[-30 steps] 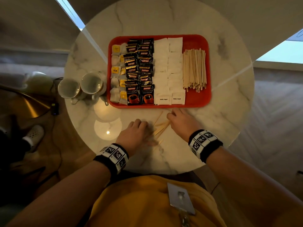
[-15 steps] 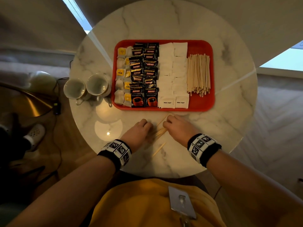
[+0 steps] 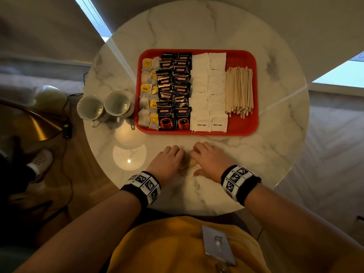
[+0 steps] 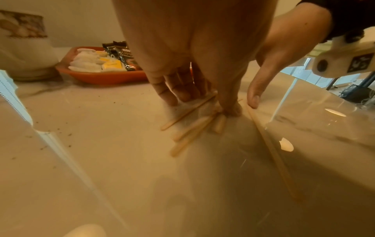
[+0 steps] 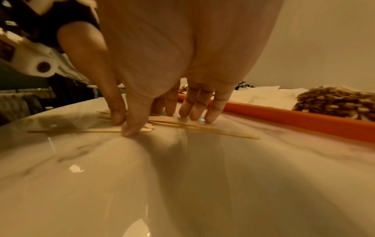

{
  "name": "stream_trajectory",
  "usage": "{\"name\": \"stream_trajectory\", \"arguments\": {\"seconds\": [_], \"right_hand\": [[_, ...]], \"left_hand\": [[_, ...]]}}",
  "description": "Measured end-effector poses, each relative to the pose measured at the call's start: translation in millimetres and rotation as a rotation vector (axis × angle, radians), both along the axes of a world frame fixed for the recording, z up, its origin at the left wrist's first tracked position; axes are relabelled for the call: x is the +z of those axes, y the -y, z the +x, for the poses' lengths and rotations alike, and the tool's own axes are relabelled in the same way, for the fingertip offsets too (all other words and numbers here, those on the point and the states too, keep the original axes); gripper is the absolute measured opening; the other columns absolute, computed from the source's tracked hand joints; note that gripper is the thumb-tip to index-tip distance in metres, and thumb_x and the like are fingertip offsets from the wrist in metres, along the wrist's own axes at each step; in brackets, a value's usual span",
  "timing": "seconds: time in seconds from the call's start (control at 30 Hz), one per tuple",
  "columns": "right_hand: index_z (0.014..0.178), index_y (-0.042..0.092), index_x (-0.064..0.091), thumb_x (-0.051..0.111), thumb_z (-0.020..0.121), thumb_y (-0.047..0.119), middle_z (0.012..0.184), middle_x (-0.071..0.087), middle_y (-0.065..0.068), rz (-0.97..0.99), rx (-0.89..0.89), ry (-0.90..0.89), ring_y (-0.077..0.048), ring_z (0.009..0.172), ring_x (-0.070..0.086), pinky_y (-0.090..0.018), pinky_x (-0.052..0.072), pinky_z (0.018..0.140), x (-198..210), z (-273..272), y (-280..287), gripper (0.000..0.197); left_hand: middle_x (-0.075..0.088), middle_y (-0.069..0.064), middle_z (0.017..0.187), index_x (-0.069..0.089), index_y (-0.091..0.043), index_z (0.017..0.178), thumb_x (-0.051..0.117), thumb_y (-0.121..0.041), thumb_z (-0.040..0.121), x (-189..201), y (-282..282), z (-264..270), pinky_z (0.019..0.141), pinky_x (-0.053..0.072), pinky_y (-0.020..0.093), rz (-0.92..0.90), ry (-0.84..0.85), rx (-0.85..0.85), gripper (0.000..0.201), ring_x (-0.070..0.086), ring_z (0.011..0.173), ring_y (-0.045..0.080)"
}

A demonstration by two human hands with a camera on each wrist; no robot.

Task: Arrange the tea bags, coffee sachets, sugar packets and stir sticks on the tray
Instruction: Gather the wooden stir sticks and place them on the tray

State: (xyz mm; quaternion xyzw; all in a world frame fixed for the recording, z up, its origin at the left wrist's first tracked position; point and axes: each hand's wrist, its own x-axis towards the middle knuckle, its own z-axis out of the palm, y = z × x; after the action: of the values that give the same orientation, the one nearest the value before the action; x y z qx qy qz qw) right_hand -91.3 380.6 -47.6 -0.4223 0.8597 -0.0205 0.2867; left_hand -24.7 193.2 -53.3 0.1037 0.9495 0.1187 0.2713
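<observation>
A red tray [image 3: 254,75] holds tea bags [image 3: 146,95] at the left, then black coffee sachets [image 3: 174,91], white sugar packets [image 3: 208,91] and a pile of wooden stir sticks [image 3: 238,91] at the right. In front of the tray, a few loose stir sticks [image 4: 190,125] lie on the marble table. My left hand [image 3: 169,164] and right hand [image 3: 210,160] are side by side over them, almost touching. Fingers and thumbs of both press down on the loose stir sticks [image 5: 182,124] and crowd them together. One stick [image 4: 274,152] lies apart, nearer me.
Two empty cups [image 3: 90,108] [image 3: 118,103] stand left of the tray, close to its edge. The round table's rim [image 3: 197,212] is just behind my wrists. A gold lamp shade [image 3: 35,123] and a cable sit beyond the table's left side.
My hands have closed in on each other, and the spread loose sticks are now bunched and mostly hidden between them.
</observation>
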Motion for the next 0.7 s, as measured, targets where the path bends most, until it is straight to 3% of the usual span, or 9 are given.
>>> {"name": "stream_trajectory", "arguments": {"seconds": [0.07, 0.17, 0.23, 0.43, 0.57, 0.7], "right_hand": [[0.131, 0.019, 0.053, 0.068, 0.091, 0.037, 0.128, 0.05, -0.006, -0.057, -0.037, 0.031, -0.027, 0.118, 0.048, -0.04, 0.043, 0.097, -1, -2, -1, 0.047], [0.117, 0.015, 0.061, 0.065, 0.094, 0.027, 0.116, 0.057, -0.007, -0.126, -0.106, 0.011, -0.03, 0.108, 0.053, -0.042, 0.047, 0.09, -5, -5, -5, 0.027], [0.109, 0.011, 0.064, 0.066, 0.093, 0.022, 0.109, 0.06, -0.009, -0.163, -0.166, -0.02, -0.032, 0.105, 0.056, -0.044, 0.048, 0.086, -7, -9, -6, 0.02], [0.106, 0.009, 0.065, 0.073, 0.087, 0.024, 0.107, 0.059, -0.012, -0.209, -0.179, -0.034, -0.032, 0.104, 0.057, -0.043, 0.05, 0.086, -10, -11, -4, 0.026], [0.108, 0.007, 0.064, 0.07, 0.09, 0.02, 0.106, 0.06, -0.014, -0.182, -0.156, -0.038, -0.035, 0.103, 0.057, -0.045, 0.048, 0.085, -10, -9, -3, 0.023], [0.121, 0.007, 0.058, 0.06, 0.097, 0.02, 0.118, 0.055, -0.014, -0.121, -0.159, -0.006, -0.033, 0.113, 0.051, -0.043, 0.044, 0.094, -9, -8, 2, 0.027]], "left_hand": [[0.05, 0.009, 0.132, 0.05, -0.009, 0.133, 0.055, -0.038, 0.099, 0, 3, -2, 0.093, 0.045, 0.035, 0.063, -0.019, 0.039, 0.045, 0.05, 0.114, 0.028], [0.054, 0.006, 0.123, 0.055, -0.012, 0.124, 0.062, -0.057, 0.091, 0, 5, -1, 0.088, 0.05, 0.037, 0.1, -0.023, 0.049, 0.057, 0.052, 0.107, 0.026], [0.052, 0.007, 0.127, 0.053, -0.012, 0.129, 0.065, -0.049, 0.091, 0, 5, -2, 0.092, 0.051, 0.041, 0.054, -0.002, 0.025, 0.054, 0.051, 0.111, 0.027], [0.052, 0.012, 0.127, 0.054, -0.009, 0.128, 0.05, -0.022, 0.104, 2, -5, -14, 0.088, 0.049, 0.039, 0.037, -0.033, 0.049, 0.028, 0.052, 0.114, 0.031], [0.051, 0.013, 0.128, 0.051, -0.009, 0.128, 0.048, -0.018, 0.103, 3, -8, -19, 0.09, 0.046, 0.039, 0.019, -0.02, 0.03, 0.027, 0.05, 0.114, 0.031], [0.048, 0.012, 0.132, 0.045, -0.01, 0.133, 0.042, -0.017, 0.104, 6, -12, -23, 0.096, 0.043, 0.038, -0.026, 0.017, 0.019, 0.03, 0.048, 0.118, 0.031]]}}
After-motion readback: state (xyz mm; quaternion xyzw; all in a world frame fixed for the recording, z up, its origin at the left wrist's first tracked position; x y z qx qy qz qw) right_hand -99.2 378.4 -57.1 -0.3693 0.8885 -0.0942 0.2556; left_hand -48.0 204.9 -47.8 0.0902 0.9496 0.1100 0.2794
